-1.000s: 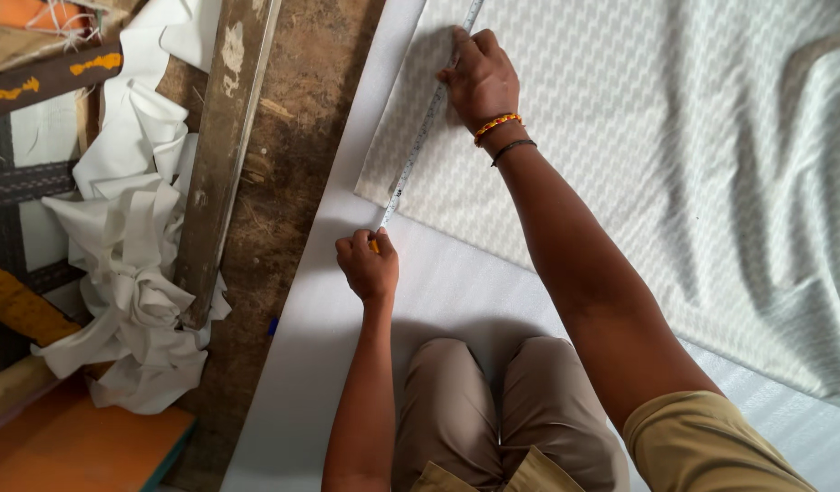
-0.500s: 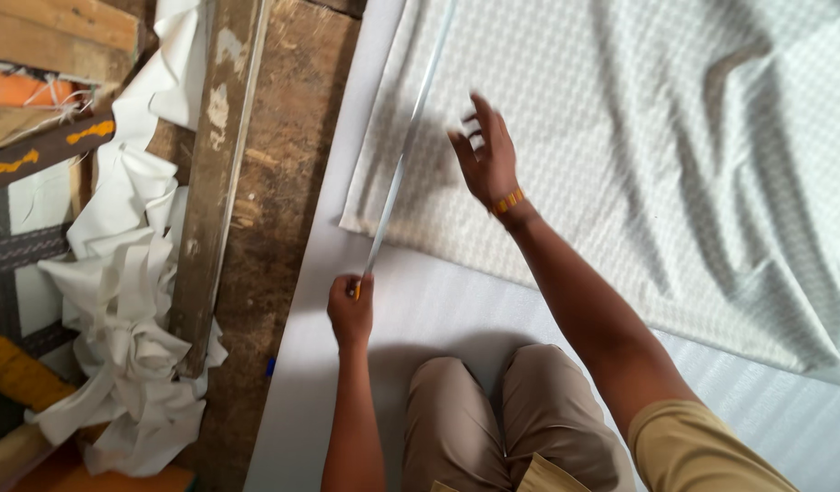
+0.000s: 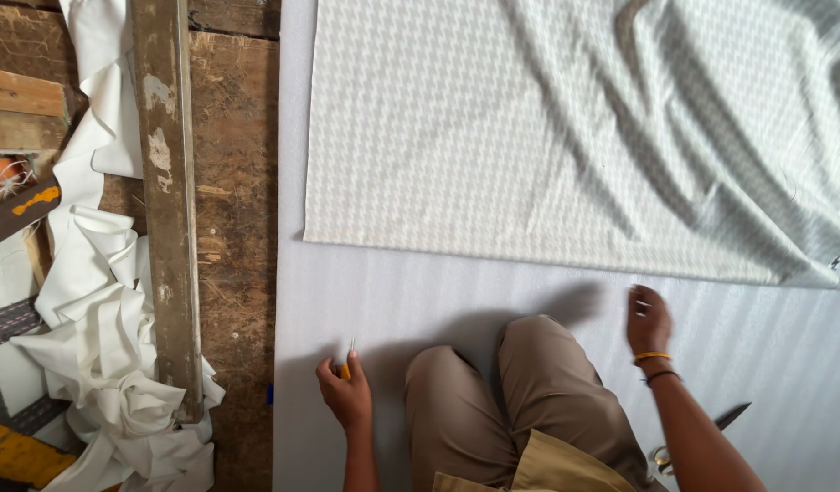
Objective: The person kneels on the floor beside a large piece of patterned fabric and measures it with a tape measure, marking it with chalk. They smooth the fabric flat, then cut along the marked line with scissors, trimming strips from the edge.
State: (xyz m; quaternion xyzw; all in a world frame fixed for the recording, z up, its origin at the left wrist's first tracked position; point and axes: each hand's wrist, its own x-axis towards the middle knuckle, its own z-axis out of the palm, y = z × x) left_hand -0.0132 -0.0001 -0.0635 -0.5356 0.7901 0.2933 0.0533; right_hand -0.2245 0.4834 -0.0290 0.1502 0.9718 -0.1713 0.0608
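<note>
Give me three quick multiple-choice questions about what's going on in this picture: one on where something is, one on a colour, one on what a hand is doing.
1. Where do the scissors lie?
A. on the patterned cloth
B. on the white sheet by the right arm
C. on the wooden plank

2. What colour is the upper bangle on the right hand?
A. yellow-orange
B. blue
C. green

3. What is the left hand doing?
A. lying flat and empty
B. gripping the plank
C. pinching a small yellow-tipped tool

Answers:
1 B: the blades poke out beside the right forearm, on the white sheet.
2 A: a yellow-orange band sits above a dark one.
3 C: its fingers close round the small tool.
</note>
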